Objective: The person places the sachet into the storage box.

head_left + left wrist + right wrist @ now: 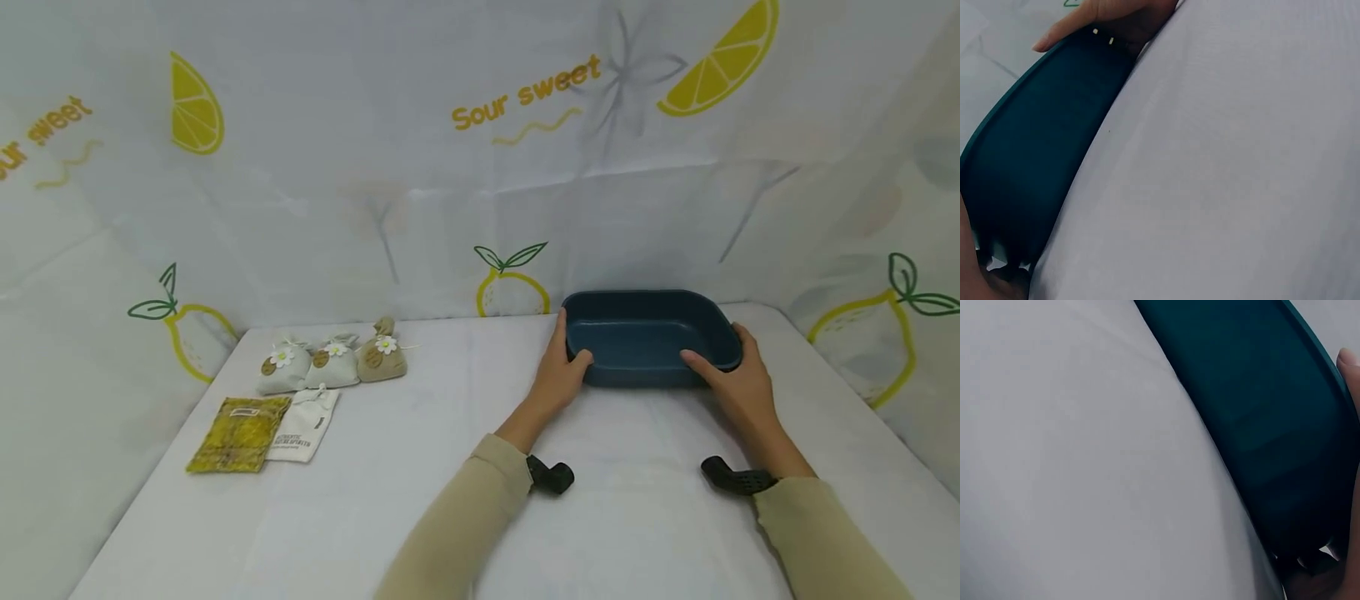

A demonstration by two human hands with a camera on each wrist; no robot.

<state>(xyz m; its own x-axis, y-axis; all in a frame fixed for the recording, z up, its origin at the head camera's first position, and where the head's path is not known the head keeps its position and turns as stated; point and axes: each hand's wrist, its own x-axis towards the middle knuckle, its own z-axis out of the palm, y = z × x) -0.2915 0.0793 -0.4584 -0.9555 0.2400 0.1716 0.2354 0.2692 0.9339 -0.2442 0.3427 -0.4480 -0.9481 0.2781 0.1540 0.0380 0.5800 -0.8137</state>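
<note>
A dark blue rectangular dish (637,343) with rounded corners is at the back right of the table. My left hand (557,375) grips its left end, thumb at the near rim. At the other end my right hand (742,385) holds it, with the thumb over the near rim. The fingers beneath are mostly hidden. In the left wrist view the dish's side wall (1041,131) runs between both hands, close over the white cloth. The right wrist view shows the same wall (1254,419) with the right thumb (1349,362) at its rim.
At the back left stand two white sachets (287,371) (335,367) and a tan one (382,360), each with a daisy. Before them a yellow patterned flat pouch (238,435) overlaps a white printed pouch (306,427). A lemon-print cloth wall (337,208) closes the back.
</note>
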